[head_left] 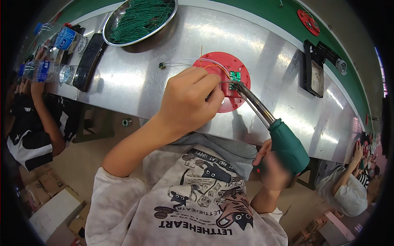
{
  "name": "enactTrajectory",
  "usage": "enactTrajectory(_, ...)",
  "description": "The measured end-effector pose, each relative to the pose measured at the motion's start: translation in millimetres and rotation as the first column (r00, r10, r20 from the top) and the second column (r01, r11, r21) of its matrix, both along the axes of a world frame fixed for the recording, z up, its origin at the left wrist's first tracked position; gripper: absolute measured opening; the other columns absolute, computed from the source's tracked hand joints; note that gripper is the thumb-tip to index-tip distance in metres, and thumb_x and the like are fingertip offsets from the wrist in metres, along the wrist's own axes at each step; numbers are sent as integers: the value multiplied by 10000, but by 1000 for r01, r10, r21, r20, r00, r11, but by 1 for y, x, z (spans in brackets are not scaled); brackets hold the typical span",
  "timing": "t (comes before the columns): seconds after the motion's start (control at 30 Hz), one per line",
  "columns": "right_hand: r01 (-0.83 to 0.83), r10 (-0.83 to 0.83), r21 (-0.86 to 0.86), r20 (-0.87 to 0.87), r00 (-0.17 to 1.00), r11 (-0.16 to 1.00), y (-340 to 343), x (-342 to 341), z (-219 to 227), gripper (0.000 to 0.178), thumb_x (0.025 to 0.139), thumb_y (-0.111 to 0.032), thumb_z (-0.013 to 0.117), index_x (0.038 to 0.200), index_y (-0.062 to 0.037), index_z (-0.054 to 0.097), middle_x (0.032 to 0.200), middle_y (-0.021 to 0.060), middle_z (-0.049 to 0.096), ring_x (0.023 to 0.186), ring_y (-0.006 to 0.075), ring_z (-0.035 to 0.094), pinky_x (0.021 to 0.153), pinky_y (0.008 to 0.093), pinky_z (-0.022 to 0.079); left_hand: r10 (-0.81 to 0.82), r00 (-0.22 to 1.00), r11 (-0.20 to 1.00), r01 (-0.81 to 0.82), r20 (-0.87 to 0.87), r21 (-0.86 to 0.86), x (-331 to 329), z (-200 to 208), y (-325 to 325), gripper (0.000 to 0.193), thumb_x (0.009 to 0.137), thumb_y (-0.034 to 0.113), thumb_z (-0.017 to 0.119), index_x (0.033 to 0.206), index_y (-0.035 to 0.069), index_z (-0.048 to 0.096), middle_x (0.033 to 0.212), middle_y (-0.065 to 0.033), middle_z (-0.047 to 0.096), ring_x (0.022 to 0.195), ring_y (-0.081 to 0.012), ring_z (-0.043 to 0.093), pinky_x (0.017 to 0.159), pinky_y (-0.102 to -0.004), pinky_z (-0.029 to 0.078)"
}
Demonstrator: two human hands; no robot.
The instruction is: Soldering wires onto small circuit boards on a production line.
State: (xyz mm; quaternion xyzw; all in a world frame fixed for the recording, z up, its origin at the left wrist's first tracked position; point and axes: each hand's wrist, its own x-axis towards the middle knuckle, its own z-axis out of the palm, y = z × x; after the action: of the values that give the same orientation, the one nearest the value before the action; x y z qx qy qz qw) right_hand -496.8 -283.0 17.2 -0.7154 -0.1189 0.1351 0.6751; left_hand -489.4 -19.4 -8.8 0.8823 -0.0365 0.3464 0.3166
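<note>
A round red plastic disc lies on the metal table with a small green circuit board on it. White and orange wires run from the board, and a small dark part sits at their far left end. Over the disc's left side, my left hand is closed in a pinch, with a thin wire reaching from its fingertips to the board. My right hand, partly blurred, is closed around the handle of a green soldering gun. Its metal tip touches or nearly touches the board.
A metal bowl of green wires stands at the back left, beside a long black holder and plastic bottles. A black metal stand is at the right. Another red disc lies far right. People sit on both sides.
</note>
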Motion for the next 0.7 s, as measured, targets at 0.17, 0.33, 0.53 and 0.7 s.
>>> enactTrajectory(0.17, 16, -24, 109, 80, 996, 994, 0, 0, 0, 433, 864, -206, 641, 1145, 110, 547, 885, 183, 625, 524, 195, 596, 491, 303, 474, 3, 1000, 1000, -3, 2, 3, 0, -1, -1, 107, 715, -35, 694, 816, 0, 685, 670, -88, 613, 538, -214, 579, 495, -322, 463)
enactTrajectory(0.33, 65, -85, 142, 142, 986, 988, -7, 0, -4, 489, 881, -216, 636, 1188, 142, 509, 914, 208, 629, 505, 197, 596, 445, 293, 486, 11, 1000, 1000, -11, -12, -19, -2, -1, -3, 80, 715, 9, 650, 711, 31, 572, 682, -107, 555, 613, -294, 574, 551, -400, 480)
enactTrajectory(0.53, 77, -93, 125, 129, 987, 989, -4, -1, -5, 495, 880, -210, 636, 1206, 139, 508, 937, 215, 639, 499, 198, 602, 443, 290, 477, 6, 1000, 1000, -6, -1, 18, -1, 0, -1, 98, 718, -29, 687, 812, -2, 679, 668, -93, 607, 542, -229, 582, 503, -336, 469)
enactTrajectory(0.7, 95, -107, 119, 106, 989, 988, -3, -1, -6, 488, 867, -189, 626, 1212, 139, 514, 926, 208, 645, 497, 198, 602, 458, 282, 467, 14, 1000, 1000, -14, 12, 24, -1, -2, -3, 63, 716, 15, 651, 721, 29, 590, 686, -104, 563, 611, -284, 580, 550, -391, 483)
